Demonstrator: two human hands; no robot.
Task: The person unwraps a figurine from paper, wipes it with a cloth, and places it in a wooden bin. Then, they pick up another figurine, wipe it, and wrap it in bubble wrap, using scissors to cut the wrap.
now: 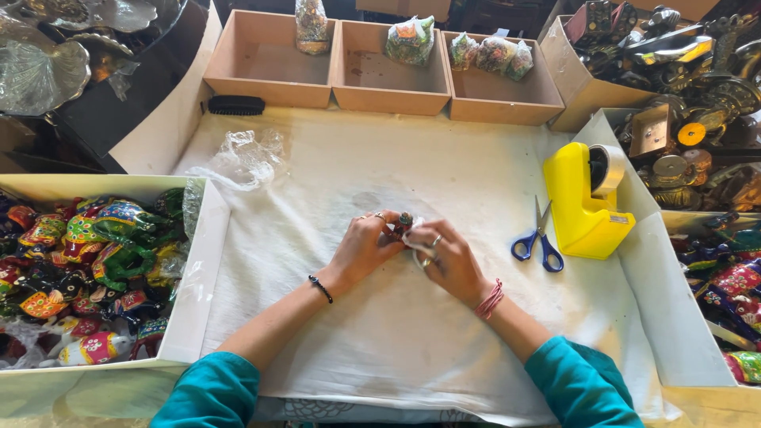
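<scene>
Figurine: small painted figurine (pixel 405 222), red and green, held above the middle of the bench between both hands, partly wrapped in clear plastic film (pixel 416 238).
Left hand: left hand (pixel 366 246), fingers clenched on the figurine's left side; black bead bracelet at the wrist.
Right hand: right hand (pixel 449 257), fingers grasping the film and the figurine's right side; rings on two fingers, pink thread at the wrist.
Bench: bench covered by a white cloth (pixel 380 333).
Left tray: white tray (pixel 208 261) filled with many painted figurines.
Right of hands: blue-handled scissors (pixel 539 242) lying just beside a yellow tape dispenser (pixel 583 202).
Far edge: three open cardboard boxes (pixel 372 79); crumpled plastic sheet (pixel 242 158) and black brush (pixel 236 105) near them.
</scene>
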